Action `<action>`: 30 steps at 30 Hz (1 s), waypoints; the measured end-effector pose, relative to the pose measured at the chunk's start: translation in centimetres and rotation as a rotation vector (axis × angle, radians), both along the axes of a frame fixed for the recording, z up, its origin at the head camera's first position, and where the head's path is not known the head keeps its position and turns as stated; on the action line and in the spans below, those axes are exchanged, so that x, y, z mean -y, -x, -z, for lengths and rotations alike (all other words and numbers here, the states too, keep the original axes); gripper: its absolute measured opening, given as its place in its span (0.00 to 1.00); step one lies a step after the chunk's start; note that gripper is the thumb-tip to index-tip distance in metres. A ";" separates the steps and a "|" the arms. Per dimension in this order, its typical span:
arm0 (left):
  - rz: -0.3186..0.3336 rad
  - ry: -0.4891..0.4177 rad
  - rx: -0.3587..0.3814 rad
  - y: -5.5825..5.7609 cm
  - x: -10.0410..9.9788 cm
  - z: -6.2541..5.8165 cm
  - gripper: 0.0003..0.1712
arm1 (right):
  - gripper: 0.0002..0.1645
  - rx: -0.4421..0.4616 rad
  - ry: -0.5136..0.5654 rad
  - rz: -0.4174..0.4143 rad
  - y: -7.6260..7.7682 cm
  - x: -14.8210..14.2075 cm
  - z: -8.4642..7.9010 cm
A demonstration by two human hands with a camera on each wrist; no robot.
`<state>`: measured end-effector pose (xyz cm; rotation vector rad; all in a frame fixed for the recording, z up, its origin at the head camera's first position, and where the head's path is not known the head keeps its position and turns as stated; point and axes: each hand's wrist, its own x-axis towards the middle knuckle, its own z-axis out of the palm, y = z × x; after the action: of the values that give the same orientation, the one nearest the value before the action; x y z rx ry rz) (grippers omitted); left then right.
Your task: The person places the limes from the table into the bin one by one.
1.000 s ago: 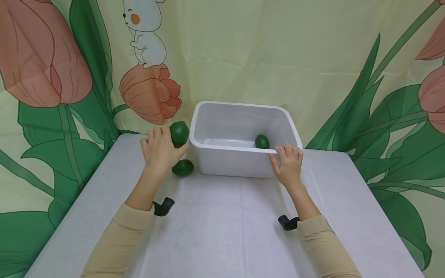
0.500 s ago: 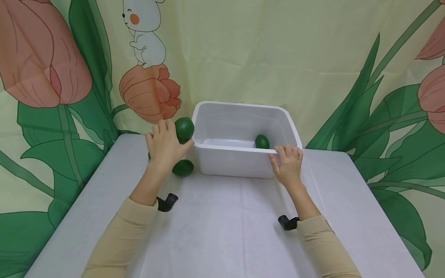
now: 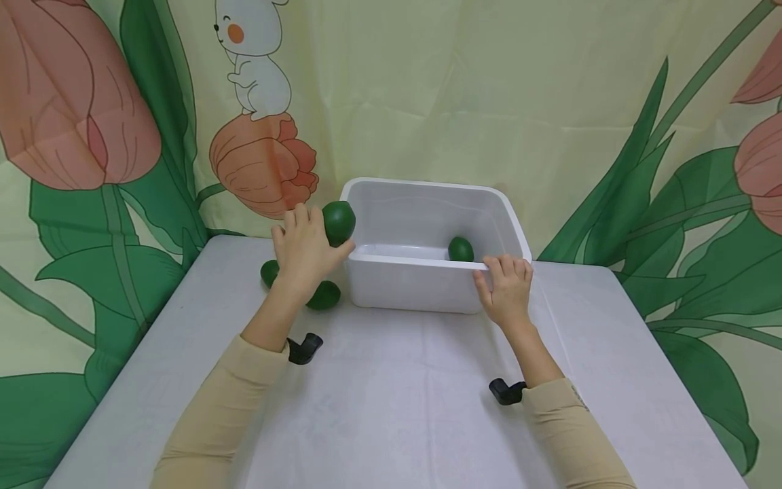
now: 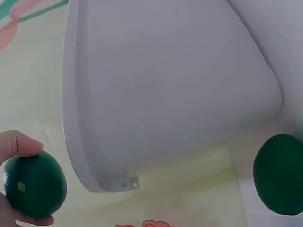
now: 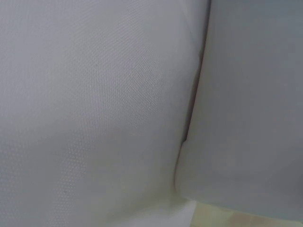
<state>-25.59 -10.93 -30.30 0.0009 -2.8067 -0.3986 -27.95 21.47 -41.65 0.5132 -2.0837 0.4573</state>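
My left hand (image 3: 303, 250) grips a dark green lime (image 3: 339, 223) between thumb and fingers, raised at the left rim of a white plastic bin (image 3: 415, 286). In the left wrist view, the thumb lies across the top of this lime (image 4: 40, 184), whose pale stem spot shows. Another lime (image 3: 461, 249) lies inside the bin towards the right. My right hand (image 3: 509, 291) holds the bin's front rim near its right corner, fingers hooked over the edge and thumb on the outer side. The right wrist view shows the bin's wall (image 5: 251, 118) but no hand.
Two more limes lie on the table left of the bin: one lime (image 3: 325, 296) close by its front left corner, the other lime (image 3: 269, 272) partly behind my left forearm. A white cloth (image 3: 391, 394) covers the table. Behind the bin hangs a printed curtain (image 3: 427, 88).
My left hand has carried its lime rightwards and slightly up, to the bin's left rim. A lime on the table has come into sight behind it. My right hand stays on the rim.
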 end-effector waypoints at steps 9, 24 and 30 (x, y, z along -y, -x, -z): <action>0.004 0.022 0.018 0.7 -0.8 0.1 0.38 | 0.30 -0.010 0.002 -0.002 0.0 0.0 0.0; 0.052 0.048 0.022 1.4 -2.7 0.2 0.40 | 0.30 -0.009 0.002 -0.004 0.2 -0.1 0.2; 0.058 0.069 0.049 1.9 -3.2 0.2 0.40 | 0.30 -0.017 0.011 -0.003 0.3 -0.1 0.2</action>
<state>-27.53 -7.75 -30.52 -0.0868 -2.8725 -0.3192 -28.23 21.61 -41.90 0.5123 -2.0633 0.4642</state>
